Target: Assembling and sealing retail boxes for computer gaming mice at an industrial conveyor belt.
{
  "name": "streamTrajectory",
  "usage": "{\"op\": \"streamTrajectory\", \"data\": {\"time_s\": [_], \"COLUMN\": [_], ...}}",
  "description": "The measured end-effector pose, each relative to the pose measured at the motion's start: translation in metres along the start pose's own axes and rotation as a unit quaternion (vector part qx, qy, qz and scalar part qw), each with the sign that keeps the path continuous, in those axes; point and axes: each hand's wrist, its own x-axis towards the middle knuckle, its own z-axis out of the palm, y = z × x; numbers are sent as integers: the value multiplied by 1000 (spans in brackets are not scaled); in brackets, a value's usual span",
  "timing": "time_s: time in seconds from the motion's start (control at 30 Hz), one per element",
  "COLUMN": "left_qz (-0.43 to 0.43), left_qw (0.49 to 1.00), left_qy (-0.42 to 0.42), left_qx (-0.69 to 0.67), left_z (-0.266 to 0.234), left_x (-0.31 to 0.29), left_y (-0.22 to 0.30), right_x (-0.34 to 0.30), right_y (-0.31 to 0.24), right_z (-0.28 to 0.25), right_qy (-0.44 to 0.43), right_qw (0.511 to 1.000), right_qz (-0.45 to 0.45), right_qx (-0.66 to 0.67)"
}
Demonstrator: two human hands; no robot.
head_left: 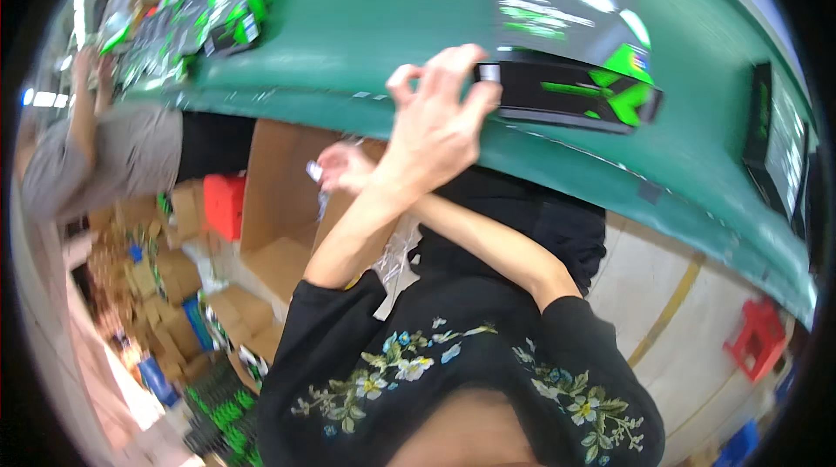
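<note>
My forearms cross. My left hand point(438, 114) reaches over the green table's front edge, fingers bent and spread. Its thumb and index finger are at the left end of a flat black box point(562, 94) with green marks, beside a small white label point(490, 72). My right hand point(346, 167) passes under the left forearm and is over an open cardboard box point(287, 172). Its fingers are closed on a small white piece point(314, 172), too blurred to name. Behind the black box, a shiny grey and green package point(566, 5) lies on the table.
Several grey and green packages point(209, 10) are heaped at the table's far left. Another black box point(775, 140) lies at its right end. A person in grey point(131, 149) stands at the left. Cartons point(174, 275) cover the floor; a red stool point(756, 341) stands at the right.
</note>
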Motion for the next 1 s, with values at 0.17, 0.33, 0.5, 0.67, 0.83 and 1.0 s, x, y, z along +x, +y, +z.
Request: {"op": "streamTrajectory", "data": {"time_s": [0.17,0.33,0.5,0.67,0.83,1.0], "left_qz": [-122,-374,-555,-474,-154,197], "left_qw": [974,848,831,877,984,979], "left_qy": [100,274,37,17,67,-38], "left_qx": [-160,-259,-6,72,-65,39], "left_z": [-7,-45,-49,-52,-64,-44], "left_x": [-1,-100,-215,-179,-66,32], "left_y": [3,-77,-137,-125,-40,4], "right_x": [-48,-174,-257,-289,-264,-255], "right_y": [-6,-183,-345,-408,-395,-399], "right_z": [-73,-38,-42,-61,-74,-64], "right_qy": [51,-84,-74,366,226,193], "right_qw": [999,936,902,683,495,392], "right_qz": [-2,181,64,-80,-57,-15], "right_qx": [19,-291,-420,-627,-837,-900]}}
